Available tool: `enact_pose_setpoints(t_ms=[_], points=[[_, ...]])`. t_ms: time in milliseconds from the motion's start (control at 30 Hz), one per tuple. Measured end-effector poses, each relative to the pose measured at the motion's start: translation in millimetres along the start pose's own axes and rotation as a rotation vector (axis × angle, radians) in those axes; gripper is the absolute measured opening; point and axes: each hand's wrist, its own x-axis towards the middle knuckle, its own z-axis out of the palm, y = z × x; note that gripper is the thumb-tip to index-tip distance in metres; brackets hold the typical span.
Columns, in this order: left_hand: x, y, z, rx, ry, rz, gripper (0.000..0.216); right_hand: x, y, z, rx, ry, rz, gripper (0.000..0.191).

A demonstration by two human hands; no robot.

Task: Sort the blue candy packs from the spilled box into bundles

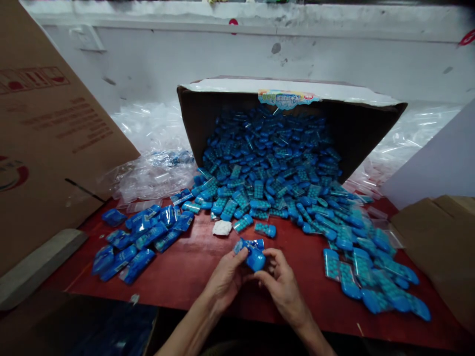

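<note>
My left hand (pixel 225 278) and my right hand (pixel 282 282) meet over the near edge of a dark red table (pixel 193 267). Together they pinch a small blue plastic case (pixel 255 257) with a clear wrapper around its top. Both hands have fingers curled on it. A tipped cardboard box (pixel 356 123) behind spills a big heap of the same blue cases (pixel 267 168) onto the table. A group of bagged blue cases (pixel 141 237) lies to the left of my hands. More loose cases (pixel 371 277) trail off to the right.
A small white crumpled scrap (pixel 221 227) lies just beyond my hands. Clear plastic bags (pixel 152 168) pile up at the back left. A large brown carton (pixel 48 138) leans at the left. Another cardboard box (pixel 441 242) stands at the right edge. A white wall runs behind.
</note>
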Motion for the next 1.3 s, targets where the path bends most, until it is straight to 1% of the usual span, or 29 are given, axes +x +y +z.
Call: enact_pose_setpoints(t_ms=[67, 100, 200, 267, 400, 467, 567, 800, 900, 1033, 1100, 1200, 1300], points=[[-1.4, 1.6, -2.1, 0.011, -0.042, -0.048, 0.02, 6.4, -1.2, -5.0, 0.198, -0.109, 0.071, 0.026], [-1.8, 2.0, -3.5, 0.012, -0.069, -0.069, 0.02, 9.3, -1.7, -7.8, 0.276, -0.152, 0.107, 0.028], [-1.8, 2.2, -7.8, -0.004, -0.133, -0.105, 0.019, 15.2, -4.8, -14.3, 0.373, -0.244, 0.168, 0.046], [-1.1, 2.6, -9.9, -0.007, -0.166, -0.111, 0.019, 16.6, -8.3, -16.4, 0.357, -0.264, 0.156, 0.055], [-1.8, 5.8, -9.7, 0.019, -0.24, -0.128, 0.023, 17.2, -15.4, -19.6, 0.258, -0.311, 0.113, 0.064], [-2.9, 7.4, -7.3, 0.023, -0.26, -0.135, 0.024, 17.2, -18.3, -22.3, 0.218, -0.35, 0.113, 0.067], [-4.3, 6.6, -2.8, 0.025, -0.249, -0.143, 0.023, 16.7, -21.3, -26.2, 0.194, -0.395, 0.13, 0.064], [-5.9, -4.2, 3.6, -0.001, -0.206, -0.103, 0.025, 16.0, -16.6, -27.8, 0.178, -0.4, 0.129, 0.066], [-5.7, -6.8, 5.7, 0.043, -0.165, -0.117, 0.025, 15.6, -14.0, -28.1, 0.172, -0.425, 0.136, 0.065], [-5.2, -6.3, 7.6, 0.116, -0.089, -0.077, 0.027, 13.9, -12.8, -30.4, 0.129, -0.433, 0.124, 0.06], [-5.9, -3.3, 7.1, 0.114, -0.117, -0.084, 0.028, 12.8, -12.1, -32.2, 0.143, -0.433, 0.123, 0.057], [-7.5, 1.2, 5.7, 0.092, -0.203, -0.136, 0.028, 11.5, -10.4, -34.0, 0.184, -0.436, 0.135, 0.059], [-8.6, -0.4, 6.1, 0.064, -0.206, -0.13, 0.026, 10.7, -9.1, -33.0, 0.192, -0.432, 0.135, 0.061]])
